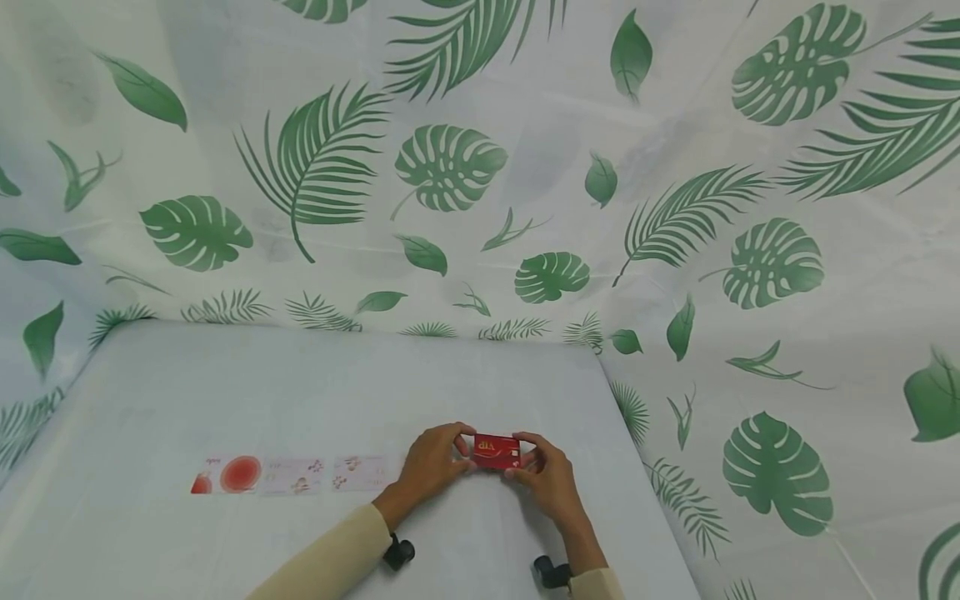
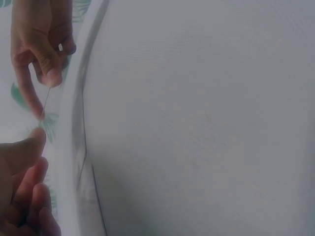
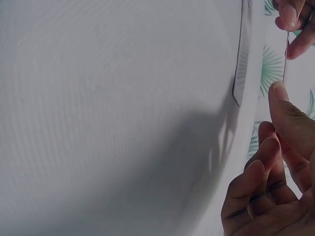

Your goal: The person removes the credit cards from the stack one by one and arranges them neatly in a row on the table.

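A small red card [image 1: 497, 451] with gold "VIP" lettering, upside down in the head view, is held just above the white table. My left hand [image 1: 433, 457] pinches its left end between thumb and fingers. At the right end, my right hand [image 1: 551, 479] pinches it the same way. Both wrist views show the card edge-on, as a thin line between the thumb and fingertips of the two hands. The left hand [image 2: 22, 191] is low at the left in its own wrist view. In the other wrist view the right hand [image 3: 270, 182] has its remaining fingers loosely bent.
Left of my hands, a row of flat pale pink pieces lies on the white table [image 1: 300, 383]: one with a red disc [image 1: 241, 473], others with small flower prints [image 1: 300, 477]. My left forearm covers the row's right end. A leaf-patterned sheet [image 1: 480, 233] rises behind the table.
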The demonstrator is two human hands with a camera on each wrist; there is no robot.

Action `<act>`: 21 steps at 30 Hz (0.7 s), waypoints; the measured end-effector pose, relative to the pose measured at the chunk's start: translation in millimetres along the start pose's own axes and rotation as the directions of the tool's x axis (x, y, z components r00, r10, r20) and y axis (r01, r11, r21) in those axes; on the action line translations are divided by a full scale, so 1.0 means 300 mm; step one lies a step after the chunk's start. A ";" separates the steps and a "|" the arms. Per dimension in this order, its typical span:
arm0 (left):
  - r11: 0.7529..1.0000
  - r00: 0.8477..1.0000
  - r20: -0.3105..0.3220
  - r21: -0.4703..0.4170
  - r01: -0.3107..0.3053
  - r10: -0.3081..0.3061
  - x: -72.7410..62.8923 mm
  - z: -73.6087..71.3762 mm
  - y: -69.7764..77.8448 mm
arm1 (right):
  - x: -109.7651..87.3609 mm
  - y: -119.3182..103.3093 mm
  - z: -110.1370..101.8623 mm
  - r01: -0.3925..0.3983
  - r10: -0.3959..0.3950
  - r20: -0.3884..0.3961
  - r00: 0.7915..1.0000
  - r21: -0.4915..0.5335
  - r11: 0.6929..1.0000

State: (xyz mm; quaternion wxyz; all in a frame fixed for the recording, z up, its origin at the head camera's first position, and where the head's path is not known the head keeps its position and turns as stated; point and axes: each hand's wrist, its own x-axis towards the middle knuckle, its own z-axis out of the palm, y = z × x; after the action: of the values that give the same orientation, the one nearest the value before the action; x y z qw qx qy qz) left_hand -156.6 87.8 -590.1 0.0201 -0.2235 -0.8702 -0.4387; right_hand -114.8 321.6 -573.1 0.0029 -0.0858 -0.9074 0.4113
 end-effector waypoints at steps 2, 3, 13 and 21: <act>1.000 1.000 0.000 0.006 -0.003 0.003 0.003 0.007 0.004 | 0.000 0.003 -0.006 -0.001 0.001 -0.002 1.000 0.001 1.000; 1.000 1.000 0.002 0.007 0.001 -0.001 0.005 0.012 0.005 | 0.000 0.005 -0.009 -0.003 0.003 -0.002 1.000 0.003 1.000; 1.000 1.000 0.009 -0.003 -0.012 0.012 0.017 0.043 0.016 | 0.000 0.023 -0.036 -0.030 0.030 0.005 1.000 0.028 0.999; 1.000 1.000 0.005 0.012 -0.025 0.025 0.026 0.068 0.031 | 0.005 0.047 -0.055 -0.040 0.040 -0.011 0.999 0.038 0.998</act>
State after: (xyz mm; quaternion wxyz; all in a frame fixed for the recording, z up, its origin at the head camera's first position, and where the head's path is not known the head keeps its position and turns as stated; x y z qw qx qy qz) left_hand -156.4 111.3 -593.8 0.0246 -0.2353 -0.8699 -0.4328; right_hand -112.9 343.4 -572.6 0.0014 -0.1062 -0.8976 0.4278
